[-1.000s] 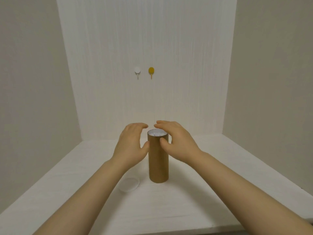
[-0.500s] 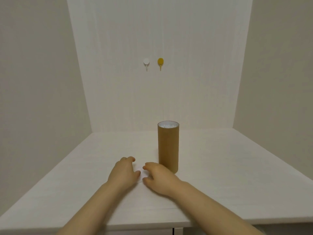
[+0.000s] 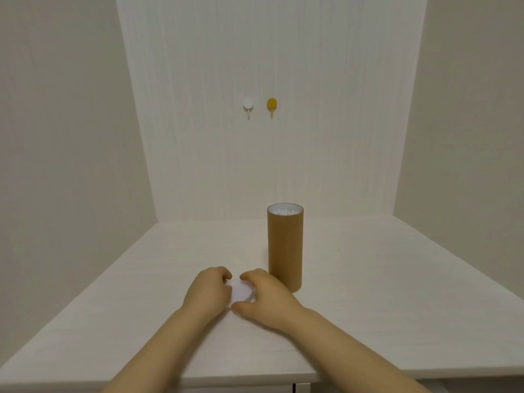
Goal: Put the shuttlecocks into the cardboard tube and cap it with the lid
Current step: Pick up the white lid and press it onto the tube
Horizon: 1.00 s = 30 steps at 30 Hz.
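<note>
Both hands meet on the white table (image 3: 397, 279): left hand (image 3: 208, 293) and right hand (image 3: 269, 296) curl their fingers around the flat white lid (image 3: 241, 290) (partly hidden), at 7 o'clock of the upright, uncapped cardboard tube (image 3: 285, 251), shuttlecocks (image 3: 285, 212) inside.

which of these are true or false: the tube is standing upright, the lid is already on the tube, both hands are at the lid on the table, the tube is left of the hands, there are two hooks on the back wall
1. The cardboard tube stands upright on the table. True.
2. The lid is already on the tube. False: the tube's top is open, with white feathers showing inside, and the lid lies flat on the table.
3. Both hands are at the lid. True: the left hand and the right hand sit either side of it, fingers curled around its edge.
4. The tube is left of the hands. False: it stands to the right, just beyond the right hand.
5. Two hooks hang on the back wall. True: a white hook and a yellow hook.
</note>
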Each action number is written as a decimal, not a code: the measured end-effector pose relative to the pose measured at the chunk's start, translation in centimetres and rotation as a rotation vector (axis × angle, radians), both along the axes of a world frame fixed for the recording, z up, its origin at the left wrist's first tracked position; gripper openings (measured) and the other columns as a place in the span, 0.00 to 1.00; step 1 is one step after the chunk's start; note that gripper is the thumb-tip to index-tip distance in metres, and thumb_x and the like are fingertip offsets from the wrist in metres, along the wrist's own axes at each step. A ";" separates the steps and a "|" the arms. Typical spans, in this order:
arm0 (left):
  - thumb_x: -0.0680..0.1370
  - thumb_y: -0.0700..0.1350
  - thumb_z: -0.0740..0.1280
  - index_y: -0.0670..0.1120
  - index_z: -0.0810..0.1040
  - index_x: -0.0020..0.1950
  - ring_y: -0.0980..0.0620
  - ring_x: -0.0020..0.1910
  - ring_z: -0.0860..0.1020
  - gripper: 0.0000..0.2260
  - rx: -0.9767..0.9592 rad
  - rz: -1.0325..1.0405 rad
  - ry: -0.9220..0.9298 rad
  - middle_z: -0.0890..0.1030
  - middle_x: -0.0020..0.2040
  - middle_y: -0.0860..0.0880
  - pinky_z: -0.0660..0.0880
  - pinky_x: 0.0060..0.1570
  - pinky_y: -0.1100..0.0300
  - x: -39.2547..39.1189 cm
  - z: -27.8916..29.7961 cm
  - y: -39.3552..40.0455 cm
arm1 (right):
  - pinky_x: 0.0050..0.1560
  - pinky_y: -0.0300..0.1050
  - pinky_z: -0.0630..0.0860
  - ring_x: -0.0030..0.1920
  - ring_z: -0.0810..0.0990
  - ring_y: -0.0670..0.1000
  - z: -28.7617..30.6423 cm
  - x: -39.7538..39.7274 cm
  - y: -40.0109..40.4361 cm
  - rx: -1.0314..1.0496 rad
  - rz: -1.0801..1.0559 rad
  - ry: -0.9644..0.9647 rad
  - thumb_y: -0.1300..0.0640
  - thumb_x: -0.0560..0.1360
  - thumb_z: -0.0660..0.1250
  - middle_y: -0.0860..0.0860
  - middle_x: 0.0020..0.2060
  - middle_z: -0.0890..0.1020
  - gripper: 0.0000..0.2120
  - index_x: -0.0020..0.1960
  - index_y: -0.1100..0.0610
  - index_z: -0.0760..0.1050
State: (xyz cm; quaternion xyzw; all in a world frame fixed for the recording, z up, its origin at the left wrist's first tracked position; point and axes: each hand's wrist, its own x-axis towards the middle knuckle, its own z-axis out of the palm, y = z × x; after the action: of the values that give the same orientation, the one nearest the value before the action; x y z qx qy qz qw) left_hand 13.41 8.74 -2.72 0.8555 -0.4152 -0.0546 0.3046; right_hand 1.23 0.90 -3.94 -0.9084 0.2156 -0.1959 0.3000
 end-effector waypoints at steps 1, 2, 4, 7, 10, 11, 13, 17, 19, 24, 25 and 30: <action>0.72 0.38 0.60 0.44 0.76 0.57 0.48 0.49 0.77 0.15 -0.038 -0.009 -0.006 0.80 0.55 0.45 0.73 0.48 0.59 -0.1 0.3 0.0 | 0.55 0.38 0.67 0.59 0.71 0.46 0.4 -0.3 0.1 0.024 0.000 -0.043 0.44 0.67 0.66 0.49 0.64 0.71 0.31 0.66 0.54 0.64; 0.72 0.38 0.60 0.44 0.77 0.54 0.50 0.46 0.76 0.13 -0.080 -0.024 -0.013 0.81 0.53 0.45 0.71 0.45 0.61 -0.3 0.8 0.1 | 0.54 0.37 0.67 0.58 0.71 0.44 1.0 -0.7 0.1 0.045 0.000 -0.088 0.44 0.66 0.66 0.48 0.63 0.72 0.30 0.65 0.53 0.65; 0.72 0.37 0.60 0.44 0.79 0.49 0.53 0.40 0.75 0.11 -0.175 -0.064 -0.034 0.82 0.49 0.46 0.69 0.39 0.65 -0.8 2.0 0.1 | 0.55 0.37 0.70 0.55 0.71 0.42 2.2 -1.5 0.3 0.070 0.002 -0.176 0.45 0.65 0.68 0.47 0.60 0.73 0.29 0.63 0.53 0.68; 0.72 0.37 0.61 0.46 0.81 0.46 0.58 0.33 0.74 0.10 -0.324 -0.112 -0.026 0.81 0.42 0.51 0.66 0.30 0.74 -2.0 4.3 0.2 | 0.53 0.34 0.71 0.52 0.74 0.41 4.3 -3.0 0.4 0.062 -0.001 -0.290 0.45 0.64 0.69 0.42 0.53 0.73 0.25 0.59 0.51 0.71; 0.72 0.40 0.63 0.48 0.81 0.47 0.58 0.33 0.74 0.09 -0.461 -0.177 0.034 0.79 0.39 0.57 0.67 0.30 0.77 -3.4 6.8 0.6 | 0.48 0.32 0.73 0.50 0.76 0.42 6.6 -4.5 0.3 0.029 -0.038 -0.386 0.46 0.64 0.69 0.38 0.49 0.74 0.22 0.56 0.49 0.72; 0.72 0.41 0.64 0.49 0.81 0.47 0.58 0.35 0.74 0.08 -0.492 -0.214 0.053 0.79 0.39 0.58 0.68 0.31 0.76 -3.9 7.6 0.7 | 0.48 0.35 0.75 0.49 0.77 0.43 7.3 -5.0 0.1 0.026 -0.058 -0.416 0.46 0.64 0.69 0.40 0.48 0.75 0.22 0.56 0.49 0.72; 0.73 0.45 0.66 0.50 0.81 0.48 0.57 0.40 0.76 0.07 -0.516 -0.299 0.094 0.80 0.42 0.58 0.69 0.36 0.74 -4.6 9.1 0.8 | 0.49 0.35 0.75 0.49 0.78 0.42 8.7 -5.8 -0.5 0.036 -0.087 -0.475 0.48 0.64 0.70 0.41 0.48 0.77 0.21 0.56 0.49 0.73; 0.70 0.46 0.69 0.52 0.78 0.52 0.55 0.50 0.78 0.11 -0.507 -0.404 0.147 0.79 0.50 0.56 0.74 0.49 0.64 -5.2 11.2 0.0 | 0.50 0.30 0.71 0.50 0.75 0.38 10.7 -6.7 -2.0 0.020 -0.105 -0.497 0.49 0.67 0.70 0.41 0.53 0.75 0.22 0.60 0.52 0.73; 0.69 0.44 0.70 0.49 0.78 0.55 0.52 0.52 0.78 0.15 -0.503 -0.406 0.156 0.79 0.52 0.53 0.74 0.53 0.60 -5.2 11.8 -0.8 | 0.57 0.40 0.71 0.55 0.75 0.45 11.2 -6.7 -2.9 0.005 -0.122 -0.475 0.49 0.67 0.69 0.46 0.58 0.75 0.24 0.61 0.53 0.72; 0.70 0.46 0.70 0.48 0.76 0.59 0.52 0.53 0.76 0.18 -0.467 -0.380 0.119 0.78 0.56 0.50 0.72 0.50 0.60 -4.7 12.3 -3.4 | 0.58 0.43 0.69 0.60 0.71 0.48 11.9 -6.1 -5.3 -0.025 -0.167 -0.408 0.46 0.67 0.69 0.49 0.64 0.73 0.27 0.64 0.52 0.70; 0.70 0.47 0.70 0.49 0.76 0.59 0.53 0.54 0.76 0.18 -0.456 -0.371 0.103 0.78 0.57 0.51 0.71 0.49 0.61 -4.6 12.3 -3.9 | 0.57 0.43 0.68 0.60 0.71 0.49 11.9 -6.0 -5.7 -0.009 -0.173 -0.393 0.46 0.67 0.68 0.49 0.65 0.73 0.27 0.64 0.52 0.69; 0.71 0.48 0.69 0.46 0.74 0.61 0.53 0.57 0.74 0.19 -0.392 -0.336 0.109 0.77 0.62 0.49 0.68 0.52 0.60 -3.7 11.9 -5.6 | 0.54 0.41 0.67 0.56 0.71 0.47 11.8 -5.1 -7.2 0.065 -0.161 -0.341 0.46 0.68 0.68 0.51 0.66 0.72 0.29 0.66 0.54 0.66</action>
State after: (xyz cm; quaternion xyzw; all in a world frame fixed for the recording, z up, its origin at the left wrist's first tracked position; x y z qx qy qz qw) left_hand 9.73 3.14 9.21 0.6952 -0.5370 -0.0688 0.4729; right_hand -3.89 -6.29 7.84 -0.8317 0.2399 -0.3632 0.3447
